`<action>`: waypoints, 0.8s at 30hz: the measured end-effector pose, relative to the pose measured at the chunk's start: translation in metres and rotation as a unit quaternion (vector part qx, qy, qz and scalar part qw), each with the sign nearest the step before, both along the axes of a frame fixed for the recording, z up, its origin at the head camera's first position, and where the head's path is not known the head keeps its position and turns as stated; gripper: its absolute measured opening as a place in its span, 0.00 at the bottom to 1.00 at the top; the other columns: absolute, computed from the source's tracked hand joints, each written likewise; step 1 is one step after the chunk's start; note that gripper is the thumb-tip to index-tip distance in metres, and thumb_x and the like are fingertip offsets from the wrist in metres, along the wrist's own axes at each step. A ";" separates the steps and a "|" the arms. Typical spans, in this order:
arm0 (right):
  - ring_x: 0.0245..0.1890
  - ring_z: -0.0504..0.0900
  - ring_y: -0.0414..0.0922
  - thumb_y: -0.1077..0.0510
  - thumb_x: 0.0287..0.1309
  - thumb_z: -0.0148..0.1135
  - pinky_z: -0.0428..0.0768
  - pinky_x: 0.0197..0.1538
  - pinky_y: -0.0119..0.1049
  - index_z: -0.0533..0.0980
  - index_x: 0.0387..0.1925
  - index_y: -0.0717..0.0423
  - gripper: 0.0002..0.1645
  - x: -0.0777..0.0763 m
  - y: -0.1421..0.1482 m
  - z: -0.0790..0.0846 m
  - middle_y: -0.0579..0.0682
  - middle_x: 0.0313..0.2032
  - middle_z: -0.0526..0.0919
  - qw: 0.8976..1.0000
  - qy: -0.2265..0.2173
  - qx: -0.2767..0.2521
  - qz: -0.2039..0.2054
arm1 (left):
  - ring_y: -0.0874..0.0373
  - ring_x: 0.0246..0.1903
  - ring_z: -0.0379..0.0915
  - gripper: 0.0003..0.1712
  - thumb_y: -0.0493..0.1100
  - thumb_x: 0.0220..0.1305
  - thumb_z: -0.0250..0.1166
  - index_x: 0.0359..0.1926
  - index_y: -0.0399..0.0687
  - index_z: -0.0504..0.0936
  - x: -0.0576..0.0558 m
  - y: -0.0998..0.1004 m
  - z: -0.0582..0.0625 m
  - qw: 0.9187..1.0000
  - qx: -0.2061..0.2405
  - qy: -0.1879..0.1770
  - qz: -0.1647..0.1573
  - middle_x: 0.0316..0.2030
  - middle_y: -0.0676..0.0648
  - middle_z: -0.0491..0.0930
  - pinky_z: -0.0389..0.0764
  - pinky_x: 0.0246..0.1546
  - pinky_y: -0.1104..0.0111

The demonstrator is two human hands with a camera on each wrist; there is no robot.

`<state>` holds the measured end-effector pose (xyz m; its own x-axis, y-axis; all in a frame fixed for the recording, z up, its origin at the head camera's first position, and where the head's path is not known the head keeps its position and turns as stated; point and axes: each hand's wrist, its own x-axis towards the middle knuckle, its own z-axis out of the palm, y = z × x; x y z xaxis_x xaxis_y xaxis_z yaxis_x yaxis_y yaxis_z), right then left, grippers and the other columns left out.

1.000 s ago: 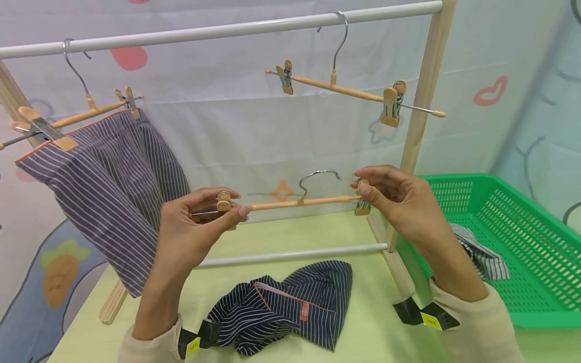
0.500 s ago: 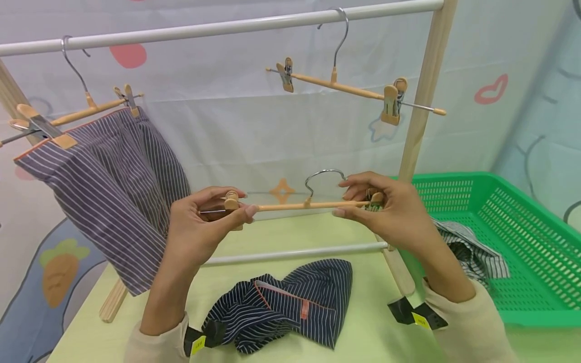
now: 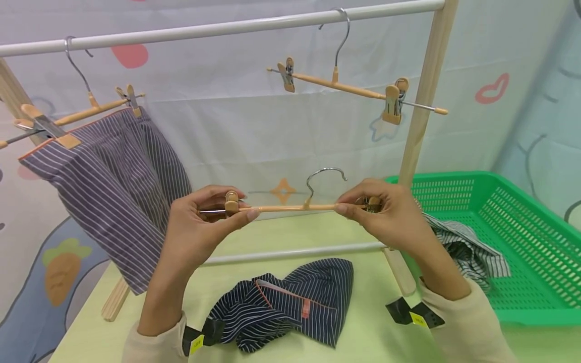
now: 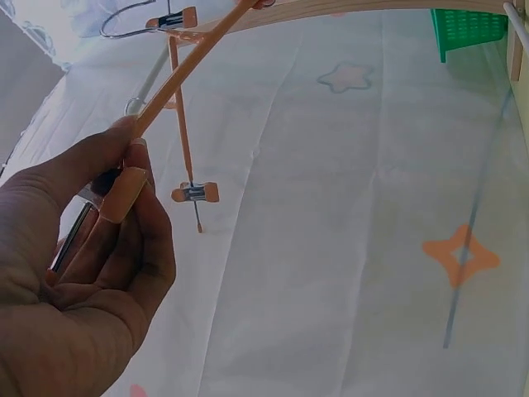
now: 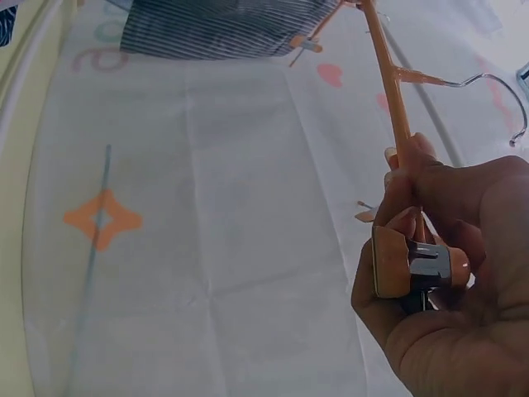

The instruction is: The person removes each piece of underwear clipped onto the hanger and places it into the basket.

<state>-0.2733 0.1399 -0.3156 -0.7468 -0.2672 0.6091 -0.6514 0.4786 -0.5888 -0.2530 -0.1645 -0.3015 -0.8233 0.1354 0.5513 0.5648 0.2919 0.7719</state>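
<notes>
A clip hanger with a metal hook is held level between both hands, in front of the rack and above the table. My left hand pinches its bar at the left end, beside the left clip. On the other end, my right hand pinches the bar between thumb and fingers; the right clip lies within the curl of that hand. Below the hanger, dark striped trousers with an orange-trimmed waistband lie crumpled on the table.
A white rail on wooden posts carries one hanger with striped trousers clipped on at the left, and a bare clip hanger at the right. A green basket with striped cloth inside stands at the right.
My right hand has moved left and inward from the hanger's right clip and now grips the bar. My left hand has shifted slightly right with the hanger.
</notes>
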 end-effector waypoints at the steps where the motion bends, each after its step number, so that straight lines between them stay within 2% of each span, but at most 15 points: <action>1: 0.21 0.72 0.42 0.53 0.55 0.66 0.69 0.21 0.35 0.83 0.32 0.42 0.02 0.001 0.000 0.000 0.43 0.30 0.81 1.000 -0.013 -0.005 0.001 | 0.57 0.35 0.80 0.18 0.48 0.48 0.74 0.41 0.48 0.83 0.000 0.000 0.000 1.000 -0.005 0.009 0.000 0.33 0.49 0.85 0.83 0.36 0.64; 5: 0.20 0.72 0.46 0.52 0.57 0.65 0.72 0.22 0.37 0.83 0.33 0.45 0.04 0.003 0.002 0.003 0.47 0.31 0.81 0.998 -0.061 -0.011 0.005 | 0.58 0.34 0.80 0.15 0.46 0.48 0.74 0.39 0.51 0.83 0.001 0.003 0.000 0.998 -0.016 0.054 0.000 0.31 0.50 0.86 0.83 0.32 0.67; 9: 0.30 0.79 0.44 0.50 0.58 0.63 0.76 0.29 0.41 0.81 0.40 0.46 0.09 0.003 0.002 0.004 0.50 0.33 0.80 0.996 -0.088 0.002 0.015 | 0.57 0.31 0.80 0.14 0.42 0.48 0.74 0.38 0.50 0.84 0.001 0.004 0.000 0.995 -0.002 0.102 0.005 0.28 0.53 0.86 0.80 0.23 0.71; 10: 0.34 0.79 0.44 0.49 0.58 0.63 0.76 0.32 0.42 0.80 0.43 0.46 0.12 0.003 0.002 0.004 0.51 0.35 0.79 0.996 -0.091 0.006 0.016 | 0.57 0.30 0.80 0.14 0.41 0.48 0.74 0.38 0.49 0.84 0.001 0.004 0.000 0.994 0.002 0.110 0.008 0.27 0.54 0.86 0.77 0.19 0.72; 12: 0.39 0.79 0.45 0.49 0.58 0.63 0.78 0.36 0.45 0.76 0.50 0.46 0.18 0.002 0.003 0.005 0.53 0.39 0.77 0.995 -0.094 0.005 0.020 | 0.56 0.29 0.80 0.14 0.39 0.47 0.75 0.37 0.46 0.85 0.000 0.003 0.001 0.992 0.015 0.123 0.017 0.26 0.56 0.85 0.76 0.18 0.73; 15: 0.47 0.75 0.47 0.53 0.58 0.64 0.78 0.45 0.50 0.69 0.60 0.49 0.28 0.001 0.004 0.006 0.55 0.50 0.71 0.997 -0.078 -0.020 0.021 | 0.55 0.29 0.80 0.14 0.38 0.46 0.75 0.38 0.44 0.85 -0.001 0.001 0.003 0.990 0.030 0.133 0.043 0.27 0.59 0.85 0.79 0.21 0.74; 18: 0.54 0.70 0.48 0.56 0.57 0.64 0.75 0.53 0.52 0.63 0.64 0.50 0.34 0.000 0.007 0.008 0.54 0.59 0.63 0.996 -0.064 -0.062 0.001 | 0.56 0.31 0.80 0.15 0.38 0.46 0.75 0.38 0.45 0.85 0.001 -0.004 0.006 0.987 0.045 0.135 0.080 0.28 0.59 0.85 0.81 0.26 0.74; 21: 0.57 0.67 0.49 0.54 0.57 0.64 0.72 0.54 0.53 0.63 0.64 0.49 0.35 0.000 0.009 0.010 0.53 0.63 0.59 0.993 -0.067 -0.091 -0.029 | 0.55 0.32 0.80 0.15 0.36 0.45 0.75 0.38 0.41 0.85 0.005 -0.010 0.011 0.980 0.075 0.142 0.114 0.27 0.57 0.86 0.82 0.29 0.75; 24: 0.58 0.67 0.50 0.51 0.58 0.64 0.71 0.55 0.54 0.64 0.63 0.49 0.34 0.000 0.011 0.011 0.53 0.64 0.60 0.991 -0.080 -0.095 -0.041 | 0.56 0.32 0.80 0.15 0.35 0.45 0.75 0.38 0.39 0.85 0.007 -0.014 0.015 0.971 0.100 0.153 0.157 0.28 0.56 0.86 0.81 0.31 0.76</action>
